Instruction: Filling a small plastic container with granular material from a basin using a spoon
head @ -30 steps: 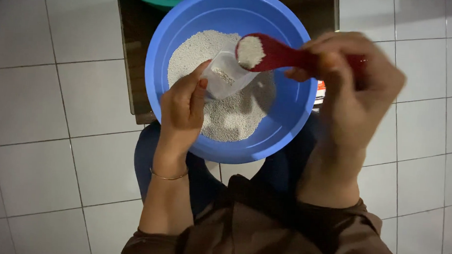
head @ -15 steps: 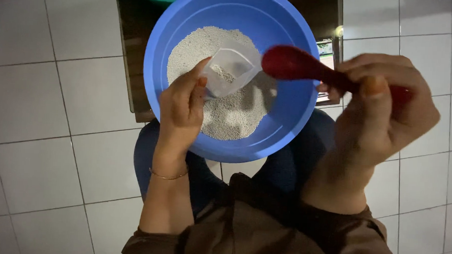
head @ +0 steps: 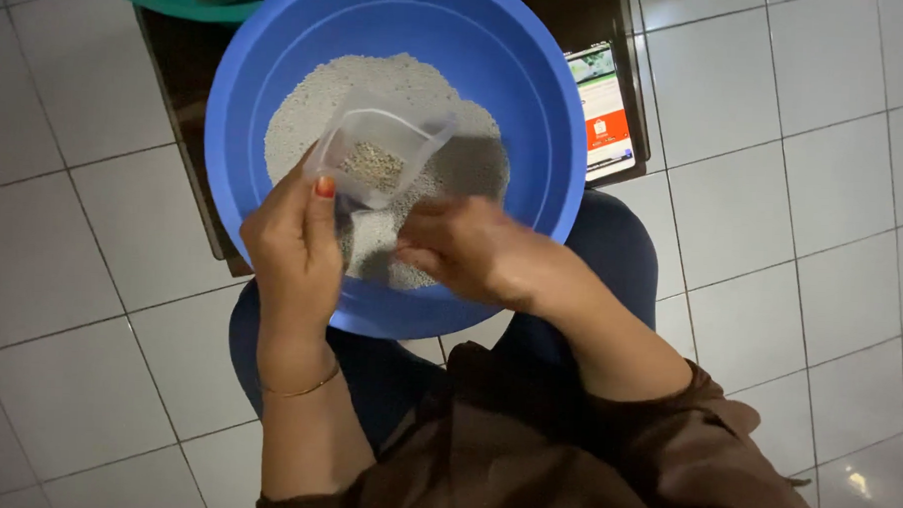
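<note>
While left hand (head: pixel 294 246) pinches clear bag (head: pixel 377 149), right hand (head: pixel 469 250) beside

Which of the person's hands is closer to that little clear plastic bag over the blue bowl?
Left. The left hand pinches the small clear bag at its lower edge, fingers touching it. The right hand is just below and to its right, over the blue bowl, apparently not touching.

Dim, warm indoor light, soft shadows, slight motion blur (glare on floor tiles (head: pixel 854 483)).
</note>
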